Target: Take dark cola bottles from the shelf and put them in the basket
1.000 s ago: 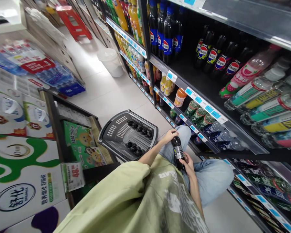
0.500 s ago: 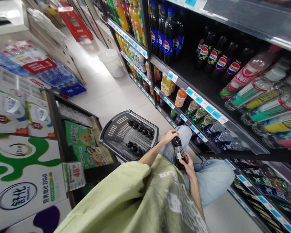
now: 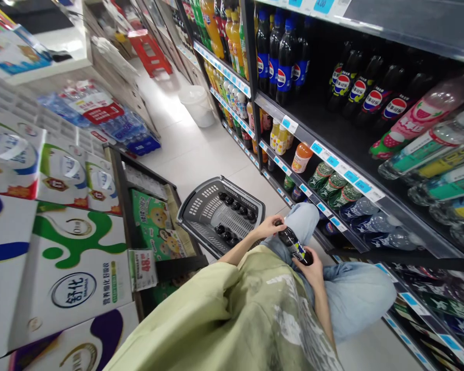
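Grasping a bottle (image 3: 291, 241) between both hands, right of the basket (image 3: 209, 214) and apart from it, aslant over the jeans (image 3: 355, 296). Gripping the end nearer the basket with the left hand (image 3: 271, 228), the farther end with the right hand (image 3: 312, 267), probably to steady the whole length. Showing the label (image 3: 301, 253) upward, perhaps for easy reading. Packed inside the basket in two groups of dark tops (image 3: 236, 204), probably to prevent tipping; cannot tell whether upright.
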A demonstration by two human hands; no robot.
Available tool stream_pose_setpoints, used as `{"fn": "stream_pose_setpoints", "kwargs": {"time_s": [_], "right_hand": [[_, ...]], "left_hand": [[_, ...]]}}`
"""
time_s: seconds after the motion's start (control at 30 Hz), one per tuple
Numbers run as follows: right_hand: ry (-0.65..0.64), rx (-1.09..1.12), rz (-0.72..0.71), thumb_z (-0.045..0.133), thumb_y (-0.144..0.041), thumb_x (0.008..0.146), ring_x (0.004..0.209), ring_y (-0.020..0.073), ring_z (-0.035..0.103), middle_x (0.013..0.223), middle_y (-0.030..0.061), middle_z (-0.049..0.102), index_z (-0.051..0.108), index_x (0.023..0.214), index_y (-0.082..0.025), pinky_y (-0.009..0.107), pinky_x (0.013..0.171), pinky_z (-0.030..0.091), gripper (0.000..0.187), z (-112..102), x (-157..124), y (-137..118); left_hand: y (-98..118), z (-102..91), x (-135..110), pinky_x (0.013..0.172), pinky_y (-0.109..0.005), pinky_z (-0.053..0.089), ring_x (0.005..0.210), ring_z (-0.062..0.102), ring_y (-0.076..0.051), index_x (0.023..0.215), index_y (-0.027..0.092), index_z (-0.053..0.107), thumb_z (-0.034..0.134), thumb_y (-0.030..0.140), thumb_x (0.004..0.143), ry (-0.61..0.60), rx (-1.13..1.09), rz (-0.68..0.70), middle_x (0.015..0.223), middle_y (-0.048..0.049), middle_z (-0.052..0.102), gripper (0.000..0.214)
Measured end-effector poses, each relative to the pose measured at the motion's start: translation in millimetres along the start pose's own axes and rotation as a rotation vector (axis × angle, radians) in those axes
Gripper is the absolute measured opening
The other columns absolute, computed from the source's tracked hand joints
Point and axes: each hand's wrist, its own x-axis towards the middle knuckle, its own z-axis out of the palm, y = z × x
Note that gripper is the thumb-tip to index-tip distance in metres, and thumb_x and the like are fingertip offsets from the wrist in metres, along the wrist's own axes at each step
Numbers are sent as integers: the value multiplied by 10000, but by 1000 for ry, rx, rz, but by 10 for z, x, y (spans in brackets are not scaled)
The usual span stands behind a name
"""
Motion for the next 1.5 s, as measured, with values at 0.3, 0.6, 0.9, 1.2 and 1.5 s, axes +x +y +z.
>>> {"fn": "stream_pose_setpoints", "kwargs": {"time_s": [0.3, 0.6, 0.9, 1.2, 1.5], "right_hand": [[-5, -86, 63, 935, -596, 530, 1272, 398, 678, 1426, 200, 701, 653, 1348, -181, 559, 1116, 543, 959, 30, 77, 260], [-11, 125, 278, 837, -647, 632, 1065, 352, 789, 1340, 180, 777, 709, 1190, -204, 484, 933, 634, 724, -1, 94, 391], [16, 178, 371, 818, -683, 613, 1044, 344, 799, 1196, 155, 821, 725, 1121, -207, 444, 886, 660, 703, 0, 107, 350], [26, 197, 450, 824, -607, 594, 973, 335, 804, 1054, 119, 831, 718, 1070, -230, 415, 832, 668, 616, -26, 43, 209], [11, 117, 573, 797, -597, 625, 926, 292, 778, 937, 73, 820, 710, 1023, -258, 367, 774, 654, 530, 5, 4, 160]], "left_hand": [[181, 2, -689, 425, -222, 462, 486, 600, -129, 897, 193, 542, 896, 574, 749, 64, -31, -5, 648, 66, 555, 541], [445, -689, -827, 329, -220, 401, 354, 503, -88, 866, 211, 498, 867, 493, 717, 316, -207, 0, 669, 90, 551, 488], [389, -1450, -999, 454, -237, 416, 457, 561, -118, 883, 233, 471, 746, 481, 811, 615, 196, 15, 705, 73, 526, 377], [-223, -2518, -1089, 876, -362, 513, 931, 678, -278, 918, 218, 554, 558, 360, 945, 692, 1111, -247, 937, -107, 709, 145], [-1288, -3095, -1468, 960, -431, 548, 1124, 688, -352, 1136, 152, 642, 520, 329, 996, 634, 1142, -577, 1208, -203, 684, 256]]}}
